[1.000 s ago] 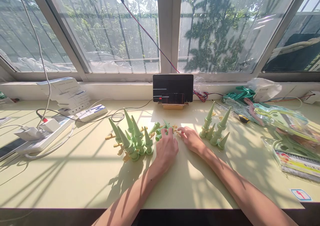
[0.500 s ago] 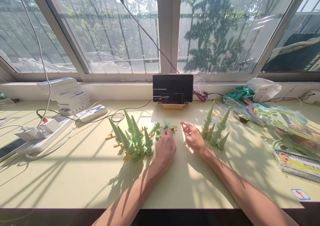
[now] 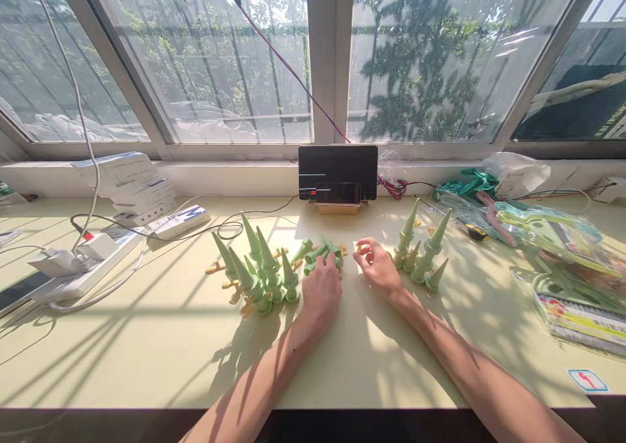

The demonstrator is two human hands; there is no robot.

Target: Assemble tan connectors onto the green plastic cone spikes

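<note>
My left hand [image 3: 323, 288] reaches over a loose pile of green plastic cone pieces [image 3: 313, 258]. Its fingers are bent down onto the pile; their tips and whatever they grip are hidden. My right hand [image 3: 379, 268] is just above the table, right of that pile, thumb and fingers curled together. Something small and pale shows by its fingertips, too small to name. Several green pointed towers with yellow side pegs [image 3: 264, 267] stand upright left of my left hand. A smaller group of green pointed towers [image 3: 424, 254] stands beyond my right wrist.
A black tablet [image 3: 337, 162] with a phone [image 3: 338, 193] before it stands at the back. White boxes [image 3: 132, 188] and a power strip [image 3: 92, 267] with cables lie left. Bagged green parts [image 3: 577, 267] and a yellow-black tool [image 3: 476, 233] lie right. A numbered label [image 3: 587, 380] marks the front edge.
My right hand's fingers have drawn in from a looser spread to a curl. My left hand has shifted slightly left and down over the pile. The standing towers have not moved.
</note>
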